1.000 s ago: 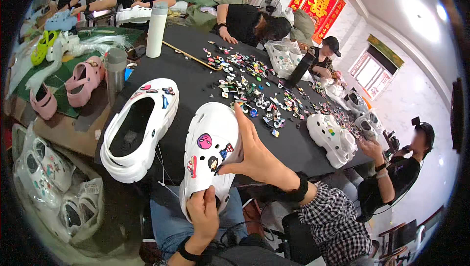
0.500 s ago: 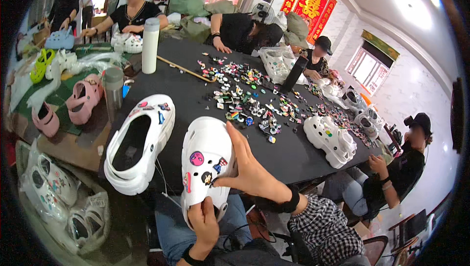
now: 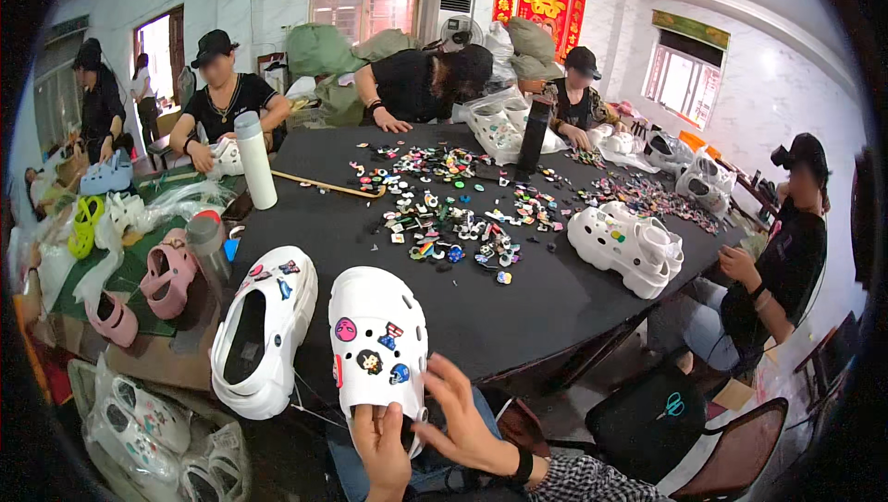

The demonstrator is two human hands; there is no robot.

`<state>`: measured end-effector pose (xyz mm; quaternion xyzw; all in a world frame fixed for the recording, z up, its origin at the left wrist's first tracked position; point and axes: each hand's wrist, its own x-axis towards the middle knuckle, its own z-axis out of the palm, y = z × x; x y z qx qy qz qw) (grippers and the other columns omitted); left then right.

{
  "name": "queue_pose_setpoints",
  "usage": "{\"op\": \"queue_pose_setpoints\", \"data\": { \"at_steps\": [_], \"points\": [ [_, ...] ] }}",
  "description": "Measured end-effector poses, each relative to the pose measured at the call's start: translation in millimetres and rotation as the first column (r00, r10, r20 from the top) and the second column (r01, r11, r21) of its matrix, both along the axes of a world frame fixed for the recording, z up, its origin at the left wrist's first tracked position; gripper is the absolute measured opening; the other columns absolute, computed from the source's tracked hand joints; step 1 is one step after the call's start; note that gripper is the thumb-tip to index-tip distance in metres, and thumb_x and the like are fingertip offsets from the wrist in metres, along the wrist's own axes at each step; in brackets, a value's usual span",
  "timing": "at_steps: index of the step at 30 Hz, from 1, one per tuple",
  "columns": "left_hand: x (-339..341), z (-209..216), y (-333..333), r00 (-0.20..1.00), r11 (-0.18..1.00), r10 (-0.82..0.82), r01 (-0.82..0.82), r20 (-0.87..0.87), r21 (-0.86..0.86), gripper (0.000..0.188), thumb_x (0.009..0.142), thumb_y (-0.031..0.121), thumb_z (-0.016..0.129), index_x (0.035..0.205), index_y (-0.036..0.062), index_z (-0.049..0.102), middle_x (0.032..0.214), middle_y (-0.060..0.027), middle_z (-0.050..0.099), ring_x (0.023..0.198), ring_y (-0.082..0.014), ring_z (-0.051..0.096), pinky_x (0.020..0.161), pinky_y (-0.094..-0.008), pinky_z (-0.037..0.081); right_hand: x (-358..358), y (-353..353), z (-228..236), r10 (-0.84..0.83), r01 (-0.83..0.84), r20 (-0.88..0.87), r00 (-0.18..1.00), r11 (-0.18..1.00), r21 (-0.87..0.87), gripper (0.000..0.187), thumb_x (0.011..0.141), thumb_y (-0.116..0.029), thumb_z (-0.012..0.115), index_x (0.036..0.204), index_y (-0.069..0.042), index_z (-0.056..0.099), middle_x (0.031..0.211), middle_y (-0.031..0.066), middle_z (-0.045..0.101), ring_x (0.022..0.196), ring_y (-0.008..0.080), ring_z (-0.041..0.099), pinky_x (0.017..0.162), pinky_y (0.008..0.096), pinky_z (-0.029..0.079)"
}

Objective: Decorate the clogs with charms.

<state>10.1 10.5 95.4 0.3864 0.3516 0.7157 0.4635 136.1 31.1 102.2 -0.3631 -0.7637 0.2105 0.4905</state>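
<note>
A white clog point(image 3: 379, 317) with holes in its upper is held toe-away in front of me. My left hand point(image 3: 381, 451) grips it at the opening, some fingers inside and the thumb on top. Pressed into the upper are a pink round charm point(image 3: 345, 329), a star-and-stripe charm point(image 3: 392, 335), a dark-haired head charm point(image 3: 369, 361) and a blue helmet charm point(image 3: 399, 373). My right hand point(image 3: 467, 428) is open beside the clog's right edge, fingers apart; light contact there is hard to judge. A second white clog point(image 3: 294, 317) with charms stands just left, on the black table point(image 3: 518, 326).
Loose colourful charms point(image 3: 453, 225) spread over the table's middle. A white bottle point(image 3: 255, 165), a wooden stick point(image 3: 328, 185) and a black bottle point(image 3: 534, 137) are farther back. White clogs point(image 3: 624, 248) stand right, pink clogs point(image 3: 168, 275) left, bagged clogs point(image 3: 139, 419) lower left. Several people sit around.
My right hand has drawn back from the clog's upper to its right edge. The blue helmet charm now shows near where the thumb was. The whole view has shifted.
</note>
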Motion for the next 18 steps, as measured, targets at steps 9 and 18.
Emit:
{"op": "queue_pose_setpoints", "data": {
  "at_steps": [9,18],
  "points": [
    [-26.2,12.4,-4.5,0.946,0.987,-0.101,0.057,-0.307,-0.15,0.027,0.098,0.009,0.05,0.12,-0.0059,0.053,0.113,-0.0088,0.056,0.1,-0.0187,0.053,0.087,-0.031,0.042,-0.6,-8.8,-34.7,0.151,-0.192,0.273,0.95,0.973,0.128,0.083,0.07,-0.037,0.083,0.141,-0.018,0.044,0.148,0.0257,0.018,0.137,0.0516,0.019,0.109,0.0591,0.026],
    [-23.7,76.9,-35.1,0.973,0.982,-0.187,0.187,-0.133,-0.01,0.054,0.1,0.01,0.047,0.146,-0.006,0.025,0.15,-0.0177,0.032,0.137,-0.0288,0.035,0.111,-0.0368,0.031,-16.9,-12.0,-3.1,0.153,-0.162,0.096,0.984,0.983,0.092,0.066,0.071,-0.039,0.082,0.128,-0.017,0.056,0.148,0.0261,0.023,0.138,0.0536,0.017,0.109,0.0586,0.027]
  ]
}}
